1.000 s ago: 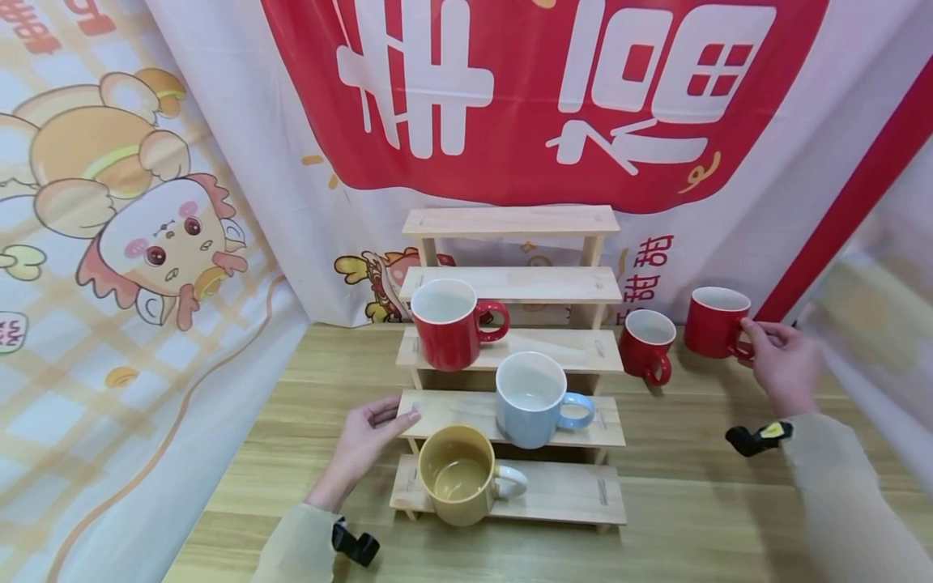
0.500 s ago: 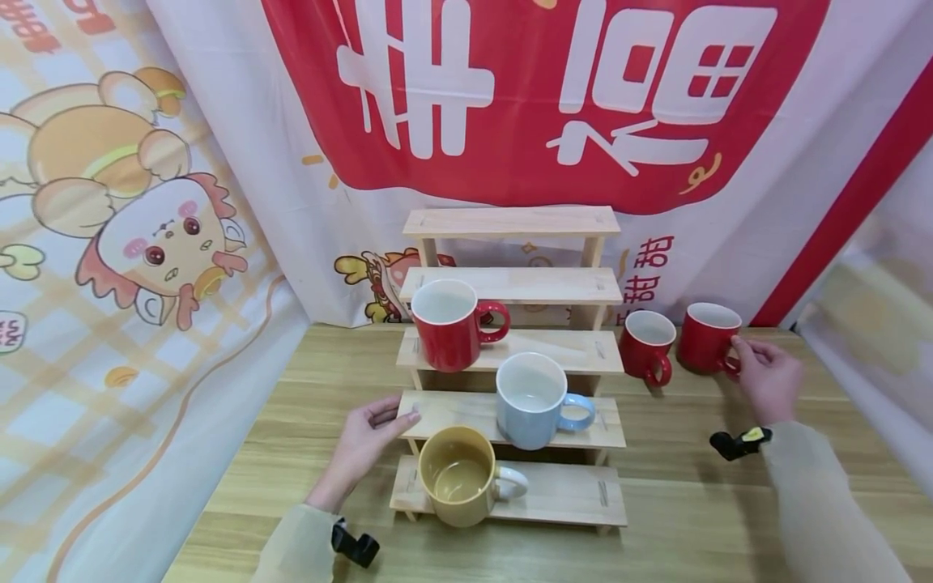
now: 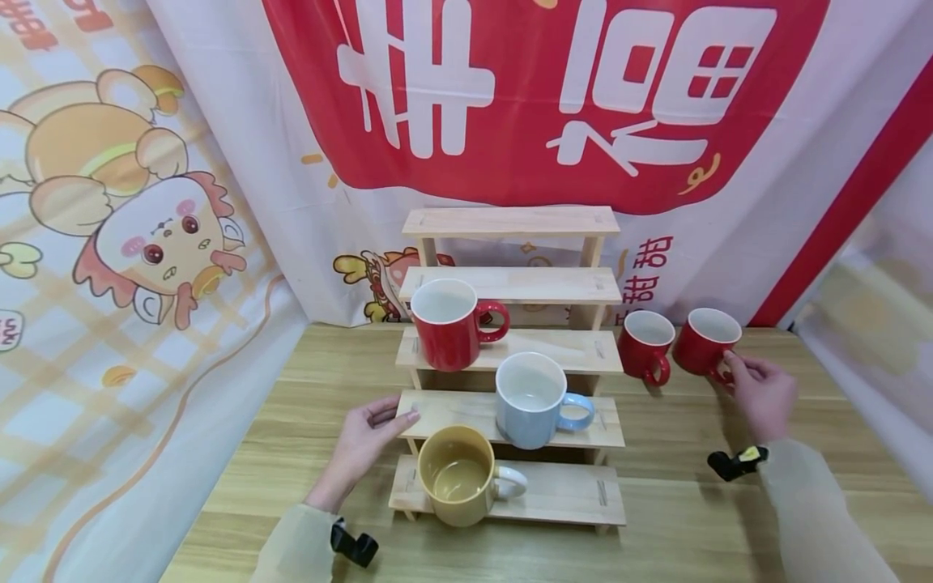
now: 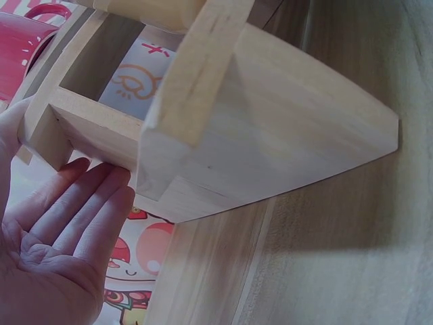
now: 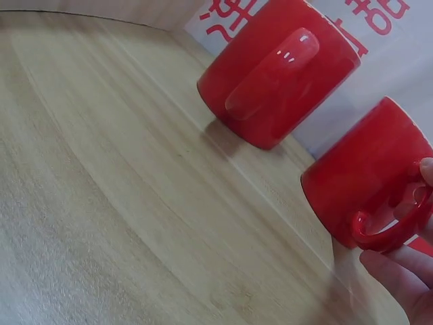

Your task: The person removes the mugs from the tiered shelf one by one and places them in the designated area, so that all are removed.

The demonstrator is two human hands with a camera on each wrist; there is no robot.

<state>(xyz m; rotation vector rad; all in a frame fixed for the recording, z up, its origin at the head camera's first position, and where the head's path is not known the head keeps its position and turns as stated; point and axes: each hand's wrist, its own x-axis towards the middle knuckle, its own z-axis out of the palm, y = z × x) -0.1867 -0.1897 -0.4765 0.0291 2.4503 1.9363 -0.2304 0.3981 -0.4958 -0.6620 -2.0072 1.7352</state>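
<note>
At the right back of the table, my right hand (image 3: 765, 397) grips the handle of a red mug (image 3: 705, 344) with a white inside. In the right wrist view this mug (image 5: 369, 172) is slightly tilted, close over the table. Another red mug (image 3: 645, 346) stands just left of it, handle toward me. My left hand (image 3: 364, 437) holds the left end of a stepped wooden shelf (image 3: 452, 411), thumb on top of a step. The left wrist view shows its fingers (image 4: 88, 210) stretched under the board.
On the shelf's steps stand a red mug (image 3: 446, 334), a light blue mug (image 3: 530, 409) and, lowest, a tan mug (image 3: 455, 486) with a white handle. Printed cloth (image 3: 291, 243) hangs behind and along both sides of the wood-grain table (image 3: 678, 502).
My right hand has moved left and toward me, bringing the held red mug lower and beside the other red mug. The left hand and shelf stay put.
</note>
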